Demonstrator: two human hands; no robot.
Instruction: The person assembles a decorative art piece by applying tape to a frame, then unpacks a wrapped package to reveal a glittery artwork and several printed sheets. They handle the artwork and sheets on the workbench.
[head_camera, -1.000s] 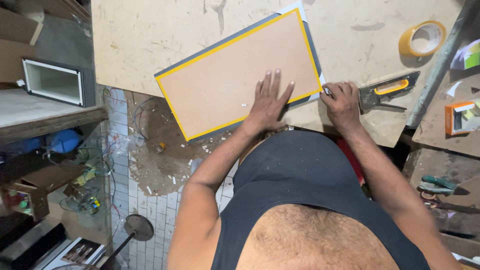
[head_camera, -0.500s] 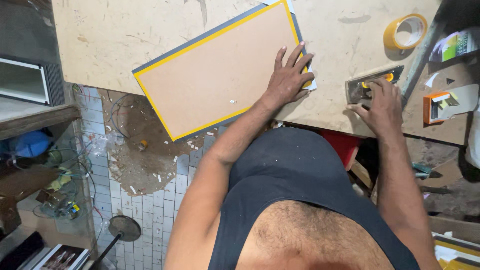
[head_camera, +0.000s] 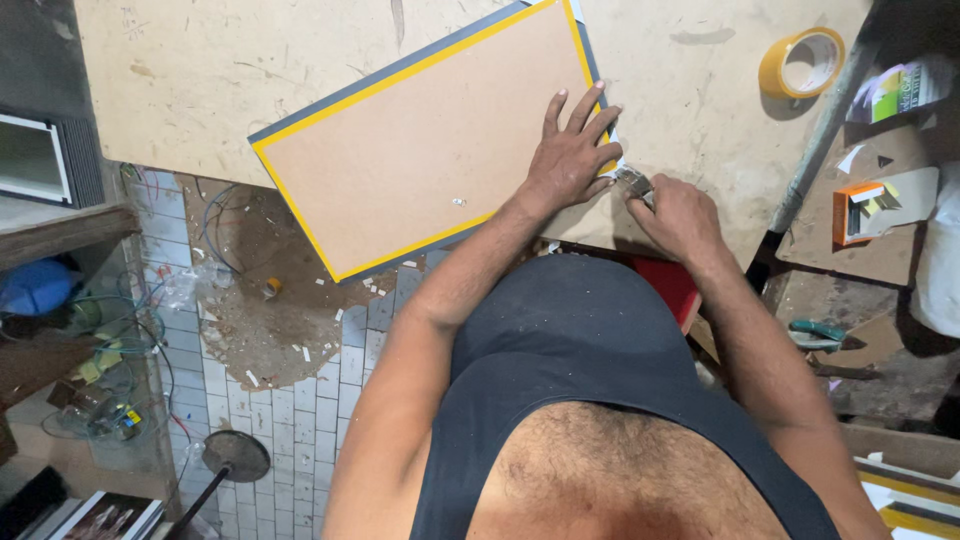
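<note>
We see the left hand (head_camera: 572, 155) spread flat, fingers (head_camera: 590, 107) fanned open toward twelve o'clock, pressing on the near corner of a brown board (head_camera: 420, 140) with a yellow edge band and dark border. It grips nothing; the palm simply bears down. At four o'clock from it, just beside, the right hand (head_camera: 678, 213) is curled closed around a small metal tool (head_camera: 634, 181), whose tip meets the board's corner by the left hand's little finger. The board lies tilted on a worn pale worktable (head_camera: 200, 80), its lower corner at seven o'clock overhanging the table's edge above the tiled floor (head_camera: 270, 400). At two o'clock from the hands, well apart, a roll of yellow tape (head_camera: 802, 62) lies on the table. At three o'clock an orange box (head_camera: 855, 213) sits on a side surface.
</note>
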